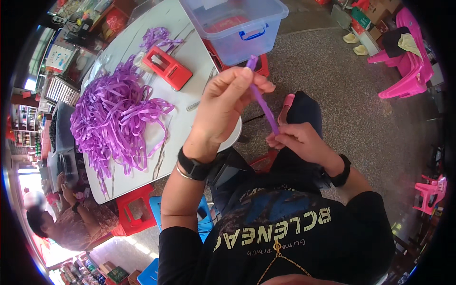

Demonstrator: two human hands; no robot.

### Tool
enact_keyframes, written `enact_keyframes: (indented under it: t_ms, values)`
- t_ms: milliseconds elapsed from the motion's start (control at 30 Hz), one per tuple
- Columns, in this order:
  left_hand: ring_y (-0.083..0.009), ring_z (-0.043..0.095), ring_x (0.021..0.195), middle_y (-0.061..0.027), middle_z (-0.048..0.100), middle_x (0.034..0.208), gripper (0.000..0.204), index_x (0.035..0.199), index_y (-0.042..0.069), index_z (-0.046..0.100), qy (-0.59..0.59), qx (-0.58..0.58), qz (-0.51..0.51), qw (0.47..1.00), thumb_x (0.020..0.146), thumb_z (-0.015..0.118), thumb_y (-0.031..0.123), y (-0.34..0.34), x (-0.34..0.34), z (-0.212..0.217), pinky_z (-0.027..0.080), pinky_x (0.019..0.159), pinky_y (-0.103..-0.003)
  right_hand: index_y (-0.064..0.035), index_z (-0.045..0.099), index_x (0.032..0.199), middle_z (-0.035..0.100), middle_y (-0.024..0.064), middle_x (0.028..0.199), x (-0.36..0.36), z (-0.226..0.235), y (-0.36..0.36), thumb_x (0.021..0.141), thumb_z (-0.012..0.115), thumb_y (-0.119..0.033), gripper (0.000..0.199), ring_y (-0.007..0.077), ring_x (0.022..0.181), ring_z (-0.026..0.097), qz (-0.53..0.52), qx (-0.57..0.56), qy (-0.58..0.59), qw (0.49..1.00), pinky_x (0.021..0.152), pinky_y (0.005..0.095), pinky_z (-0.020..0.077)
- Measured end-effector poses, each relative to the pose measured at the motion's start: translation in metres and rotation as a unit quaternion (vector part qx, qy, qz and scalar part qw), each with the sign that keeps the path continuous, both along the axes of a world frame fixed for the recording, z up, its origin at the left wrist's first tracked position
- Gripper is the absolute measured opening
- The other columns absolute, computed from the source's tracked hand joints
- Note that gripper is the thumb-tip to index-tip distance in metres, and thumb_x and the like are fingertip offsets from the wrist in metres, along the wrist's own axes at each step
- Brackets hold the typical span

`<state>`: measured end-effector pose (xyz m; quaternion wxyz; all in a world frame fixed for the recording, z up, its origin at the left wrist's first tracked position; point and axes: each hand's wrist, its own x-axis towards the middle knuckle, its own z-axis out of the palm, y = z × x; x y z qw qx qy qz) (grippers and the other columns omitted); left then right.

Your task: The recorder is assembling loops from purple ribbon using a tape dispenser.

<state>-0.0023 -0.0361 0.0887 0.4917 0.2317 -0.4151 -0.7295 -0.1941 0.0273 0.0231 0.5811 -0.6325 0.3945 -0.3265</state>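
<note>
- Head view, containers: a clear plastic storage box with blue latch handles (236,26) stands at the far edge of the pale round table (190,47). Something red shows through its wall, but what lies inside cannot be made out, and its top is cut off by the upper edge.
- On the table a big loose heap of purple plastic ribbon strips (114,118) lies spread out, strands hanging over the near edge. A smaller purple tangle (159,37) sits farther back.
- Just beside the heap lies a flat red plastic tool with a rectangular frame (167,68); a small clear roll touches its left end.
- Fingers: the left hand (223,107) is raised over the table's edge, fingers curled closed, thumb and fingertips pinching the upper end of a single folded purple ribbon strip (262,102).
- The right hand (301,141) is lower, above the lap, fingers closed on the strip's lower end. The strip runs taut and slanted between the two hands, clear of the table.
- Both wrists wear dark bands.
- Hard to make out: the strip's lower end is hidden inside the right fist. Red stools (135,211) under the table are partly covered. Another person (71,218) sits at the lower left, much cut off by the rim.
</note>
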Motion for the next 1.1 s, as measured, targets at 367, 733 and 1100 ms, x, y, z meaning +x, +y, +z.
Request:
enact_keyframes:
  t_ms: [367,733,1100]
  values:
    - [-0.0134,0.061,0.070,-0.0063,0.061,0.076,0.024,0.092,0.000,0.058,0.023,0.036,-0.047,0.998,0.091,0.047,0.022,0.009,0.012,-0.001,0.051,0.069,-0.027,-0.0015,0.062,0.091,0.063,0.0133,0.082,-0.036,-0.009,0.000,0.083,0.054,-0.011,0.015,0.0260,0.073,0.062,-0.029,-0.160,0.184,0.969,0.064,0.0299,0.0478]
    - [-0.0075,0.054,0.054,-0.0042,0.059,0.068,0.021,0.086,0.000,0.059,-0.051,0.004,-0.035,0.998,0.089,0.050,0.019,0.025,0.030,0.015,0.043,0.051,-0.018,-0.0012,0.060,0.092,0.061,0.0159,0.089,-0.072,-0.017,-0.019,0.083,0.051,-0.011,0.016,0.0313,0.081,0.059,-0.148,-0.261,0.307,0.903,0.070,0.0339,0.0468]
    - [-0.0028,0.048,0.048,-0.0016,0.058,0.059,0.018,0.079,0.001,0.062,-0.392,0.056,-0.072,0.915,0.085,0.057,0.017,0.050,0.075,0.012,0.034,0.043,-0.014,-0.0034,0.058,0.102,0.062,0.0119,0.091,-0.070,0.016,-0.031,0.080,0.055,-0.003,0.022,0.0290,0.082,0.060,-0.235,-0.417,0.321,0.817,0.070,0.0345,0.0486]
